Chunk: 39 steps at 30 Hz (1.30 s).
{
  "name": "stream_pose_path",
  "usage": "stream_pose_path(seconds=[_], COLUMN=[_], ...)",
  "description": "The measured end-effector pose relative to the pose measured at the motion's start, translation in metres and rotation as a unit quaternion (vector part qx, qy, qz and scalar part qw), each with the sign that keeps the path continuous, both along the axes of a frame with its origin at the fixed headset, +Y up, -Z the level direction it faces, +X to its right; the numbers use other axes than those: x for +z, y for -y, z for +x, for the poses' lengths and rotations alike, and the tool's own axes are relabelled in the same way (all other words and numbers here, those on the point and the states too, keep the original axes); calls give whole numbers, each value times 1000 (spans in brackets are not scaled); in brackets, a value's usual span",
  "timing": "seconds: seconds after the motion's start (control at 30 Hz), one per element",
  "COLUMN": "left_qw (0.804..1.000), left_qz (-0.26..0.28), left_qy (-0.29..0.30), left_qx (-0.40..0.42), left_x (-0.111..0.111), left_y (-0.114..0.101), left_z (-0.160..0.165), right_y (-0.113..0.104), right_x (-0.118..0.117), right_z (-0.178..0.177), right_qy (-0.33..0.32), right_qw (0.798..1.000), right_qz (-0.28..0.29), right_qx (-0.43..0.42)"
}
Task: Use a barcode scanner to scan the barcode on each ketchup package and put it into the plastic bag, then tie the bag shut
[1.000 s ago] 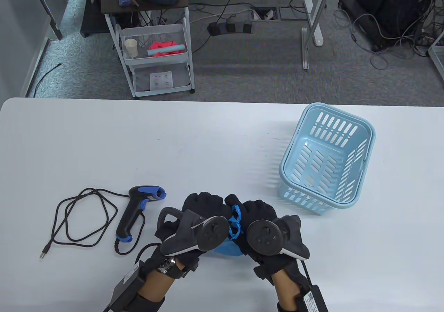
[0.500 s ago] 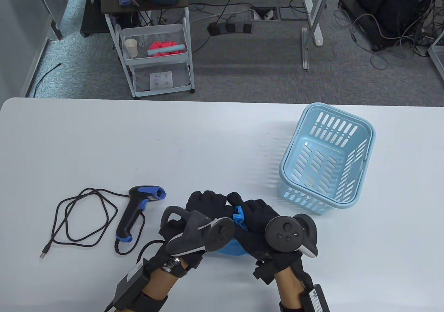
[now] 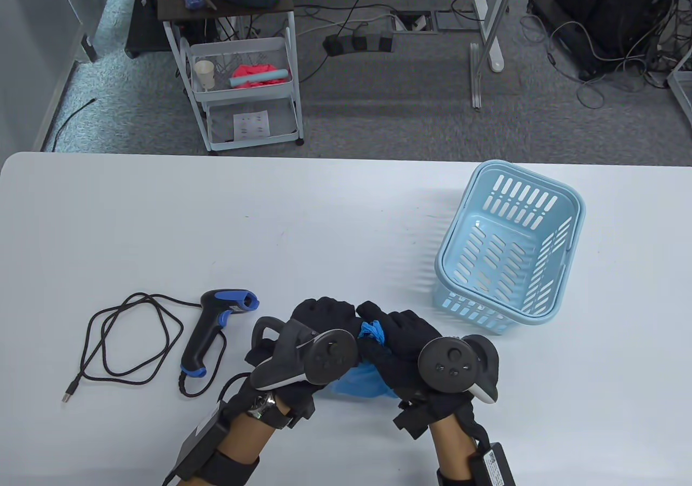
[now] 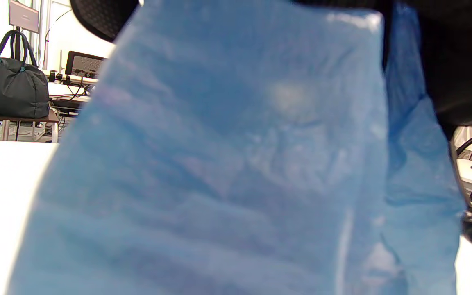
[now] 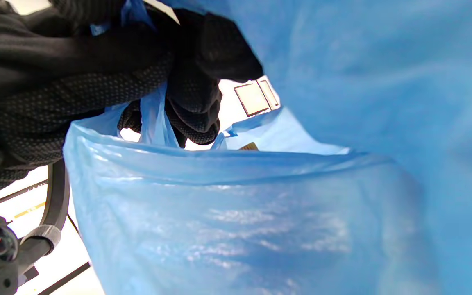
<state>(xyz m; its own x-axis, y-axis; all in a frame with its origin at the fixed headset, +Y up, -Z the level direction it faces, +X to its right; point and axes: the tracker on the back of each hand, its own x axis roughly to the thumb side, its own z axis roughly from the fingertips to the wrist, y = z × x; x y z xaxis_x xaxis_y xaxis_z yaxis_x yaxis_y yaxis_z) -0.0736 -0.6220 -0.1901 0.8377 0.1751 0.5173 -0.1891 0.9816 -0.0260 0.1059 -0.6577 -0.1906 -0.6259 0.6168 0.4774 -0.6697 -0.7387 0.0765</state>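
Two hands meet over the plastic bag [image 3: 357, 382] near the front edge of the tabletop, a little left of centre. Bag body sits on the tabletop directly beneath and between the wrists; its gathered top [image 3: 373, 332] rises into the gap between the fingers.

Left hand [image 3: 319, 318]: fingers curled, apparently pinching bag film on its side of the bunch. Right hand [image 3: 403, 340]: fingers curled over the twisted blue handles; the right wrist view shows strips of film running between dark gloved fingers [image 5: 191, 106]. Exactly which strand each hand has cannot be told.

Left wrist view: filled with blue film, nothing else legible. No ketchup packages clearly visible; something small and yellowish shows at the bag mouth in the right wrist view, unidentified.

Barcode scanner [image 3: 216, 329] lies just left of the left hand, cable [image 3: 130, 340] looped toward the left edge. Basket [image 3: 508, 248] stands toward the right edge, nothing seen inside.

Judgement: knotting stage. The bunch sits dead centre, equally near both hands, strands running roughly vertical; tightening would call for pulling the hands apart sideways, along the front edge.
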Motion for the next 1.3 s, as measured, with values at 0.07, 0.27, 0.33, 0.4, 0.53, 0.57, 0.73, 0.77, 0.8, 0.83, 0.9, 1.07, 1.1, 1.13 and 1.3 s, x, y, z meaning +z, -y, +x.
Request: stream_pose_path(seconds=[0.07,0.27,0.33,0.4,0.53,0.57,0.73,0.77,0.8,0.83,0.9,1.07,1.1,1.13,1.3], left_qw=[1000,999,998,997,997,997,996,996,997,997,996,996,996,996,997], left_qz=[4,7,-1,0,-2,-2,-10,-4,4,8,12,4,4,6,14], left_qy=[-3,-17,-14,-12,1,3,15,11,8,6,4,-17,-22,-27,-42], left_qx=[6,44,63,73,78,78,88,84,80,81,83,91,91,89,64], left_x=[0,-3,-4,-4,-2,-1,0,0,0,0,-1,-7,-7,-8,-9], left_y=[0,-1,-2,-3,-3,-3,-4,-4,-4,-5,-5,-7,-7,-7,-5], left_z=[-2,-11,-13,-14,-11,-10,-5,-4,-3,-3,-4,-7,-8,-9,-9], right_y=[0,-1,-1,0,-1,-1,-1,-1,-1,-1,-1,1,2,3,7], right_x=[-1,-2,-3,-3,-2,-2,0,0,0,0,0,-6,-7,-9,-11], right_z=[1,5,5,3,-4,-5,-11,-12,-12,-11,-10,4,8,11,17], right_qy=[0,6,10,17,32,39,54,55,56,54,46,-4,-20,-32,-6], right_qw=[1000,1000,1000,999,997,996,992,991,991,991,993,999,999,998,996], right_qz=[2,4,2,4,19,22,40,41,42,41,34,-19,-33,-48,-48], right_qx=[-7,-3,16,32,69,77,109,113,113,112,100,25,-2,-25,-73])
